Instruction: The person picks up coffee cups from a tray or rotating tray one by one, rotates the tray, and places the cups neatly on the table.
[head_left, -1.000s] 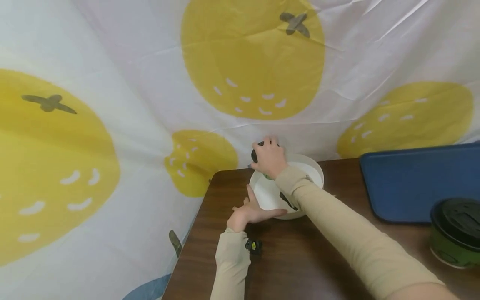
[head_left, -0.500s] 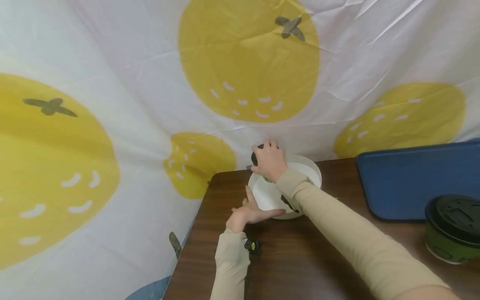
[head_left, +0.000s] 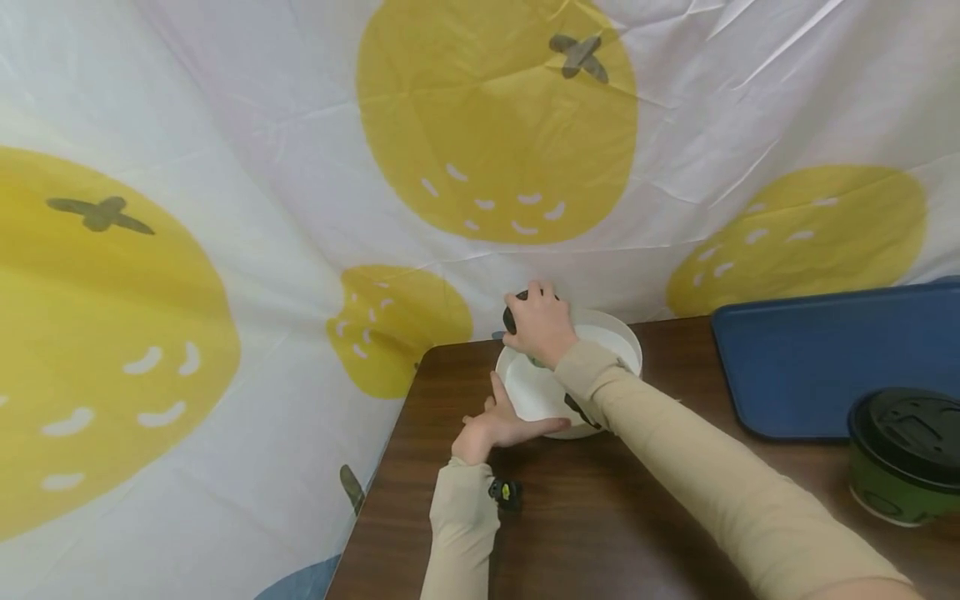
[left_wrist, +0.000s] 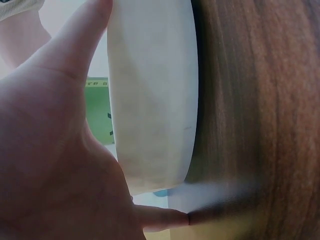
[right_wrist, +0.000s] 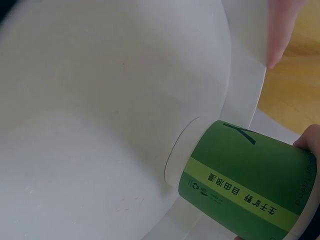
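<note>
A round white basin (head_left: 628, 337) rests on the wooden table near its back left corner. Inside, a green paper cup (right_wrist: 240, 180) has its base down on the basin floor, close to the far wall. My right hand (head_left: 542, 327) grips this cup around the top, where its black lid (head_left: 512, 318) shows past the fingers; the head view hides most of the cup. Against the basin's near left side lies my left hand (head_left: 504, 422), thumb and forefinger spread apart along the rim. In the left wrist view the thumb touches the basin wall (left_wrist: 152, 100).
A second green cup (head_left: 903, 492) with a black lid stands at the right, just in front of a blue tray (head_left: 832, 367). Behind the brown table (head_left: 592, 517) hangs a white cloth with yellow fruit prints (head_left: 498, 125). The table's left edge runs close to the left forearm.
The head view has shifted slightly, so the tray and second cup appear a little further left. Both hands keep their places at the basin and cup.
</note>
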